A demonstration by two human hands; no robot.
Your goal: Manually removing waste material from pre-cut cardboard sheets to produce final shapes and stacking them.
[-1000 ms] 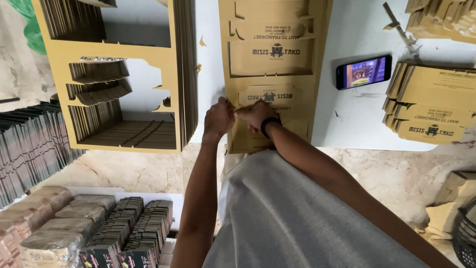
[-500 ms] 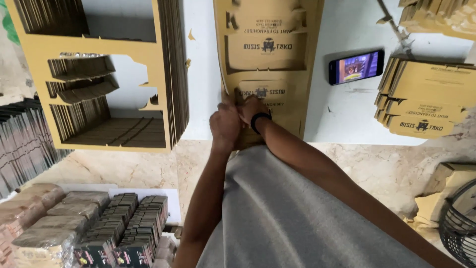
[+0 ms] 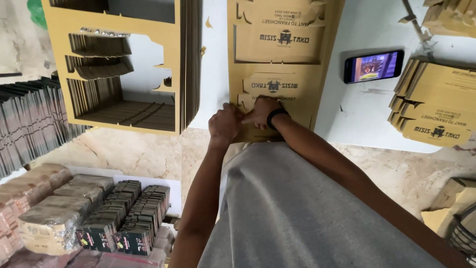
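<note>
A tan die-cut cardboard sheet (image 3: 277, 49) with printed box blanks lies on the white table, straight ahead of me. Both my hands press on its near edge. My left hand (image 3: 225, 124) is closed on the cardboard at the sheet's lower left. My right hand (image 3: 262, 111), with a black band at the wrist, grips a printed box blank (image 3: 272, 85) beside it. The two hands touch each other. My grey shirt hides the sheet's nearest edge.
A thick stack of cut-out cardboard frames (image 3: 148, 64) stands left of the sheet. A phone (image 3: 373, 66) with a lit screen lies to the right, next to a fanned pile of box blanks (image 3: 436, 109). Wrapped bundles and dark packets (image 3: 124, 213) fill the lower left.
My view has shifted slightly, and both hands have stayed together on the sheet's near edge, moving a little along it.
</note>
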